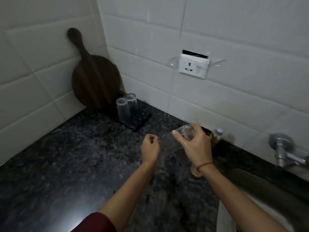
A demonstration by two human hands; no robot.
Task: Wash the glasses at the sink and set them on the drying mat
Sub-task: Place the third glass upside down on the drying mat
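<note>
My right hand (195,144) grips a clear glass (173,139), tilted with its mouth down and to the left, above the dark granite counter (66,164). My left hand (150,149) hovers just left of the glass with its fingers loosely curled and nothing in them; whether it touches the glass is unclear. Two clear glasses (126,106) stand upside down on the black drying mat (142,122) in the far corner. The sink (250,186) lies at the lower right, with a metal tap (284,153) above it.
A dark round wooden board (93,81) leans in the tiled corner behind the mat. A small bottle (216,136) stands at the wall just beyond my right hand. A white wall socket (194,66) sits above. A small round pinkish object (196,172) lies under my right wrist.
</note>
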